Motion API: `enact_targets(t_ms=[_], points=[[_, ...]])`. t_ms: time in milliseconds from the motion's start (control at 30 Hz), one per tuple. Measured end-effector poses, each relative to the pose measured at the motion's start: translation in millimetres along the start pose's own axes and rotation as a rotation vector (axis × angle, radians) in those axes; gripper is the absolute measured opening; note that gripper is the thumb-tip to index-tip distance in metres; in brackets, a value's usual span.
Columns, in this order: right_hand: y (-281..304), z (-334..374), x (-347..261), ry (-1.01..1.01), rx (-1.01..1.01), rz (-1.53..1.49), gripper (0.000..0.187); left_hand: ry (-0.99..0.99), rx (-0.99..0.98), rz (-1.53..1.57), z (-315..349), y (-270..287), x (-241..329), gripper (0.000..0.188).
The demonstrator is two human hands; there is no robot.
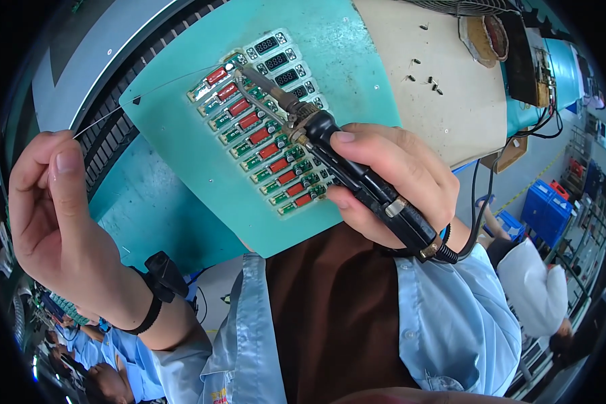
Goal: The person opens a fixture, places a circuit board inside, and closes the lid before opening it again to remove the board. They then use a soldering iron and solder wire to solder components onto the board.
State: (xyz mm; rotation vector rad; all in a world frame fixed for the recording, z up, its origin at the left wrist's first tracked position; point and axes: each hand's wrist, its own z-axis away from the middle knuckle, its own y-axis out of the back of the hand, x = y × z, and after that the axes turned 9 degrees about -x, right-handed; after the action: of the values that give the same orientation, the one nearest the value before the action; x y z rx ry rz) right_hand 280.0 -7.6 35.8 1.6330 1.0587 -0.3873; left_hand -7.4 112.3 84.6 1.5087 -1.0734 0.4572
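My right hand [411,172] is wrapped round the black handle of a soldering iron [360,178], which has a thin metal tube along its front. The iron's tip rests at the topmost of a slanting row of small green circuit boards [259,137], each with a red block-shaped component. Off to the left, my left hand [57,202] pinches a thin solder wire [158,86] between thumb and forefinger. That wire runs taut-looking to the spot by the iron's tip. The boards sit in a flat turquoise plate [188,145]. Several carry black digit displays [276,62], partly hidden behind the iron.
A dark slatted conveyor edge [104,145] lies beyond the plate at left. On the beige surface [444,114] at right are several small loose components [434,84] and a cut-open container [481,40]. The iron's black cable [481,202] loops at right. Other people [535,286] are nearby.
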Motion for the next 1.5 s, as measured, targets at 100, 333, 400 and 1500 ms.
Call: enact_targets(t_ms=[100, 333, 400, 1500], points=[[3.2, -0.4, -2.1, -0.018, -0.015, -0.004, 0.040, 0.020, 0.016, 0.011, 1.6, 1.0, 2.5, 0.016], [5.3, -0.2, -3.5, -0.034, -0.032, -0.015, 0.041, 0.066, 0.020, 0.013, 3.1, 0.4, 6.4, 0.016], [5.6, 0.1, -3.7, -0.040, -0.034, -0.022, 0.042, 0.060, 0.006, 0.011, 3.0, 0.7, 6.1, 0.016], [8.9, -2.0, -5.6, -0.061, -0.037, -0.040, 0.043, 0.043, -0.019, 0.057, 0.1, -4.8, 7.2, 0.016]])
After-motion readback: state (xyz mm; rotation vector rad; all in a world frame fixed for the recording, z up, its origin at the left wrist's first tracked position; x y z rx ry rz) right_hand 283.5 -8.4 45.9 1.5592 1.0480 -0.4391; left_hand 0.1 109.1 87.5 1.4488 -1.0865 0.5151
